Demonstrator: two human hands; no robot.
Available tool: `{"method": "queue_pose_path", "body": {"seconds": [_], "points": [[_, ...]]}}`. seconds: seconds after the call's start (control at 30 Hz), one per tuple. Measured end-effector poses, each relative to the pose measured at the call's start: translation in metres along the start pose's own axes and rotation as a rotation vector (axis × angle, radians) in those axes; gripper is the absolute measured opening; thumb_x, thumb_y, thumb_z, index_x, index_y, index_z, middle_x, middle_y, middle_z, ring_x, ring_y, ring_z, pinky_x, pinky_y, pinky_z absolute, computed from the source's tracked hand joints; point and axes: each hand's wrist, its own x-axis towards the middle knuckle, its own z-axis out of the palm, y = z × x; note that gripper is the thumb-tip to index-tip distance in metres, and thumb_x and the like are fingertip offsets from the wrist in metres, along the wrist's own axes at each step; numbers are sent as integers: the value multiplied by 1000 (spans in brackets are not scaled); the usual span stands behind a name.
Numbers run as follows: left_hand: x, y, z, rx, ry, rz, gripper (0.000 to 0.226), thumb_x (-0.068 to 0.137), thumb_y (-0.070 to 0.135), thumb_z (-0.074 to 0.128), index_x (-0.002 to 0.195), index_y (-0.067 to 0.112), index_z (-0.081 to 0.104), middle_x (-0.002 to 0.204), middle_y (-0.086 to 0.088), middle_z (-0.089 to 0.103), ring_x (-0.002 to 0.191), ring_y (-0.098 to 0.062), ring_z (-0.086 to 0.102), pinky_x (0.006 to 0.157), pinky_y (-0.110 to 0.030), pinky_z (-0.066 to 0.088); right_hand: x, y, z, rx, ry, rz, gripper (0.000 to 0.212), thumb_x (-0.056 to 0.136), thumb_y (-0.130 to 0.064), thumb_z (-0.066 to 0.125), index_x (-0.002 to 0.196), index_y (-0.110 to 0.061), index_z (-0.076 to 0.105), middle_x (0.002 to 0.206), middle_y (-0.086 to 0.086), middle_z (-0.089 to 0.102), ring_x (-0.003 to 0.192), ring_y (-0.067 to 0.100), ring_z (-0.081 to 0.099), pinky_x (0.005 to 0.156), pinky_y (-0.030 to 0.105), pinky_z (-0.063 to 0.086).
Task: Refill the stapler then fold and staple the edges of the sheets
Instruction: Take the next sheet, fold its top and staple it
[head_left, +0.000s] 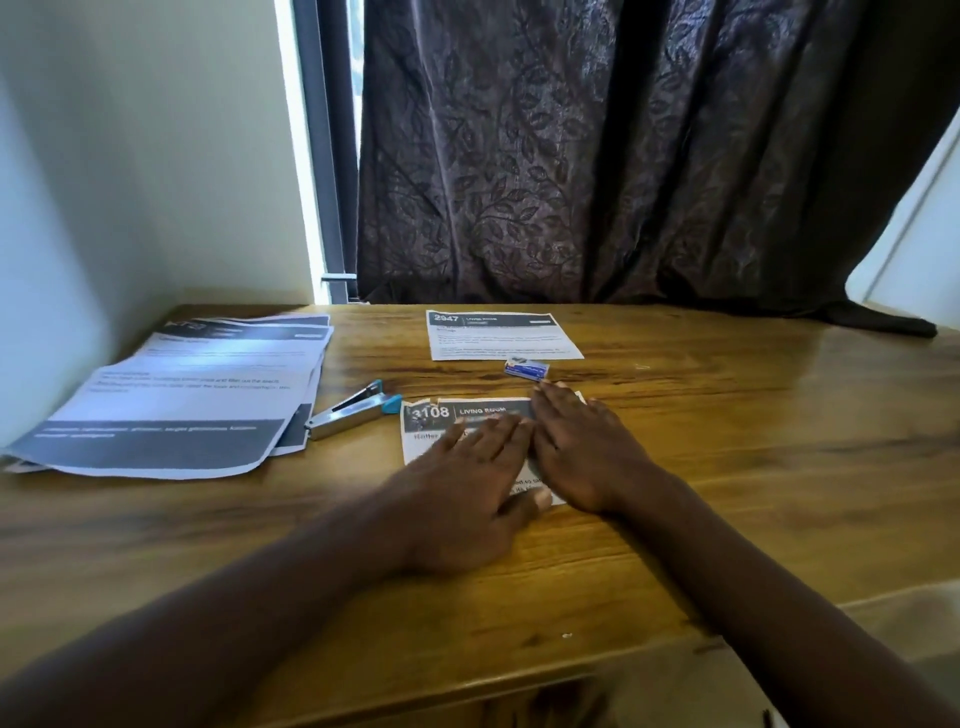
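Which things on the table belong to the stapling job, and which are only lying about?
For the job: folded sheet marked 3108 under both hands; silver-and-teal stapler; small blue staple box; stack of printed sheets; folded sheet marked 2947.

Only lying about: dark leaf-patterned curtain.

Bare wooden worktop (753, 441) lies open right of centre. Left side obstructed by fanned printed paper stack (182, 395) and silver-and-teal stapler (353, 410); small blue staple box (527, 369) sits ahead.

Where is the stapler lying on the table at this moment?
In the head view the stapler lies on the wooden table, left of centre, between the stack of printed sheets and the folded sheet under both hands.
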Motion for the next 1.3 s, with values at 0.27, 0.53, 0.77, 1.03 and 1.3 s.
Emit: {"method": "queue_pose_path", "body": {"seconds": [0.27, 0.53, 0.77, 1.03, 1.3], "points": [[-2, -21, -4, 6, -51, -259, 108, 80, 88, 17, 160, 21, -15, 169, 3, -18, 156, -14, -14, 123, -35, -8, 6, 1, 6, 43, 37, 27, 65, 107, -53, 11, 163, -21, 0, 172, -2, -5, 158, 13, -7, 125, 37, -5], [-21, -28, -3, -39, 88, -328, 72, 101, 65, 26, 161, 30, 5, 170, 9, 4, 157, -12, 8, 127, -38, 8, -8, 0, -2, -3, 132, 20, 63, 106, -51, 23, 161, -21, 19, 171, 1, 15, 157, 19, 10, 126, 44, 10], [-17, -37, -5, -5, 140, -321, 73, 95, 72, 35, 157, 37, 21, 168, 13, 20, 155, -17, 21, 125, -47, 13, 27, -39, -26, 134, 298, -223, 36, 103, -37, 45, 133, -21, 59, 125, -1, 55, 116, 16, 49, 99, 37, 44], [-14, -53, 0, -34, 298, -253, 70, 87, 79, 36, 147, 42, 39, 154, 20, 43, 141, -9, 41, 117, -41, 32, 53, -54, -4, 94, 329, -262, 23, 101, -40, 45, 113, -24, 57, 114, -2, 54, 106, 16, 44, 94, 36, 43], [-20, -76, -18, -118, 536, -293, 52, 82, 68, 55, 120, 35, 65, 128, 18, 64, 113, -7, 55, 99, -38, 49, 53, -53, -3, 100, 371, -292, 21, 102, -43, 43, 104, -23, 50, 105, -4, 49, 97, 14, 41, 85, 34, 39]]}}
